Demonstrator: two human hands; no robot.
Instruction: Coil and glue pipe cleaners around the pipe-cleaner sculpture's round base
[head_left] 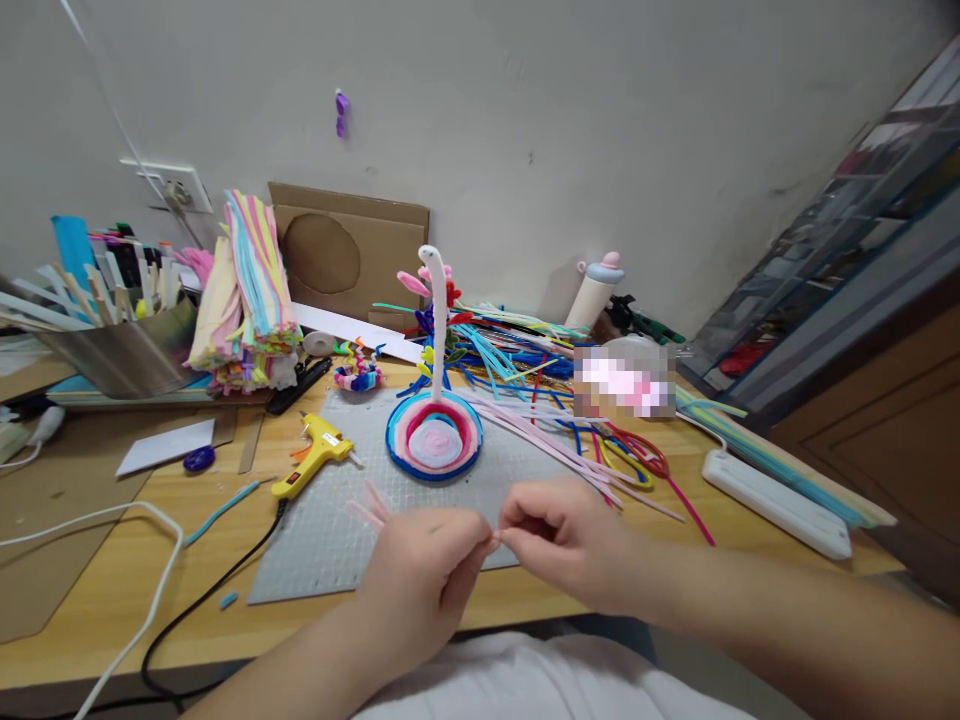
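Note:
My left hand [427, 570] and my right hand [566, 540] meet fingertip to fingertip over the front edge of the grey cutting mat [315, 565]. Both are closed in a pinch, and whatever lies between the fingers is too small to make out. Short pale pink pipe cleaner pieces [370, 507] show just beyond my left hand; whether they lie on the mat or are held is unclear. Behind the hands stands a round base of coiled pipe cleaners [435, 462], ringed blue, pink and red, with a white upright stem [439, 330] bearing coloured petal shapes.
A yellow hot glue gun [319, 455] lies on the mat's left side, its black cord trailing forward. Loose pipe cleaners [555, 440] spread behind and right. A white power strip [776, 505] sits at right. Left are a metal container [127, 355] of sticks and pipe cleaner bundles [259, 270].

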